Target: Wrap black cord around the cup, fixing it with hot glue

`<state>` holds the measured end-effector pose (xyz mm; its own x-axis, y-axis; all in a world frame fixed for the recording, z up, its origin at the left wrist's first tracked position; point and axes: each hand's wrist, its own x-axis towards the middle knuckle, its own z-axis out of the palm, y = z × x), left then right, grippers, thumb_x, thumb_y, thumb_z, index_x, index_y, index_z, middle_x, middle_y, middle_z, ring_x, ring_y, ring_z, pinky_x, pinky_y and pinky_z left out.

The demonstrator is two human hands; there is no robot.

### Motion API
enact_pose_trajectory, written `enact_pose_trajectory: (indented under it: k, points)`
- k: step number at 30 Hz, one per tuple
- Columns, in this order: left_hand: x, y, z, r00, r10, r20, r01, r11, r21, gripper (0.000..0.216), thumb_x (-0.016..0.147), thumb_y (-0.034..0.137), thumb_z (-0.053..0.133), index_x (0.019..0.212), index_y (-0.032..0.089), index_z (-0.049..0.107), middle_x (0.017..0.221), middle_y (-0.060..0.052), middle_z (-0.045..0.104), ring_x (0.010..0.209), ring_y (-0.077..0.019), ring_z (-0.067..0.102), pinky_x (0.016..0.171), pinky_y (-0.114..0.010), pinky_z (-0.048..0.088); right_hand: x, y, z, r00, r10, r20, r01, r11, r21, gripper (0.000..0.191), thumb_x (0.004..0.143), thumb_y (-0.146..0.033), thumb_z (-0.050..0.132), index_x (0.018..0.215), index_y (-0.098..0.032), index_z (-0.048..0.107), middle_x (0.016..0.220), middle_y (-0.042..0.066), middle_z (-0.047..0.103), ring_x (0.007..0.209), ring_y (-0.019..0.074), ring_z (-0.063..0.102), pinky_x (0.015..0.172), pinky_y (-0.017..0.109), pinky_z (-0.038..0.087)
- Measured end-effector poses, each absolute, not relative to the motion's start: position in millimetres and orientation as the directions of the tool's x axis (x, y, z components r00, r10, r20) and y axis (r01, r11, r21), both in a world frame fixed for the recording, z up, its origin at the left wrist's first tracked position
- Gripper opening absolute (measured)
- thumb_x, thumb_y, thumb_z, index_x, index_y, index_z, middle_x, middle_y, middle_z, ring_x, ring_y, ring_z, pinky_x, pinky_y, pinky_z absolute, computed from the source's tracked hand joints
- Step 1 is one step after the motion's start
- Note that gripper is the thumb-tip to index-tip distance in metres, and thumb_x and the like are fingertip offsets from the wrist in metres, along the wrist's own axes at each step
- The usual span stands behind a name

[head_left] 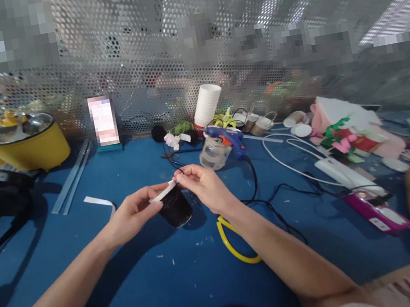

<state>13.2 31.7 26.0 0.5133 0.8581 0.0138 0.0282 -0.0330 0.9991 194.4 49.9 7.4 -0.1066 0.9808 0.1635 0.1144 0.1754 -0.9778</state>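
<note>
**White band [163, 193] on a cup [176, 210]: partway, I'd say**

Left hand [136, 213] grips the cup; right hand [207, 186] is apparently pinching the band's end. Cup's over the middle of the surface [212, 287]. Band's at the rim already; can't see if it's fixed, so that's probably still to do. Loose strip [98, 200] on the surface's left side, glue gun [235, 143] near the far edge.

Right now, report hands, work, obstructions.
Left fingers gripping white strip atop black tapered cup; right fingers pinched at strip's end. Cup tilted. Curved yellow tube partly under right forearm, possible snag.
</note>
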Motion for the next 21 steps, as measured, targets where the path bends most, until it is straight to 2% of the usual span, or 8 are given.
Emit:
enact_pose_trajectory:
  k: [8, 21]
  points:
    - [11.7, 31.9, 24.9, 0.542, 0.839, 0.045, -0.043, -0.025, 0.999, 0.018, 0.075, 0.028, 0.056, 0.068, 0.015, 0.046, 0.127, -0.013, 0.047, 0.116, -0.0254, 0.044, 0.094, -0.038, 0.033, 192.7, 47.8, 8.0, -0.081, 0.992, 0.101, 0.109, 0.109, -0.988, 0.023, 0.071, -0.04, 0.056, 0.074, -0.018, 0.053, 0.066, 0.001, 0.059, 0.062, 0.0131, 0.057, 0.064, 0.029, 0.047]
    - [10.0, 32.2, 21.9, 0.562, 0.813, 0.151, -0.185, -0.054, 0.981, 0.007, 0.079, 0.019, 0.053, 0.075, 0.014, 0.052, 0.127, -0.011, 0.048, 0.117, -0.0253, 0.043, 0.096, -0.039, 0.031, 188.4, 44.1, 10.7, -0.112, 0.993, 0.044, 0.113, 0.056, -0.992, 0.023, 0.074, -0.042, 0.05, 0.071, -0.019, 0.045, 0.066, -0.002, 0.051, 0.058, 0.0107, 0.049, 0.054, 0.023, 0.04]
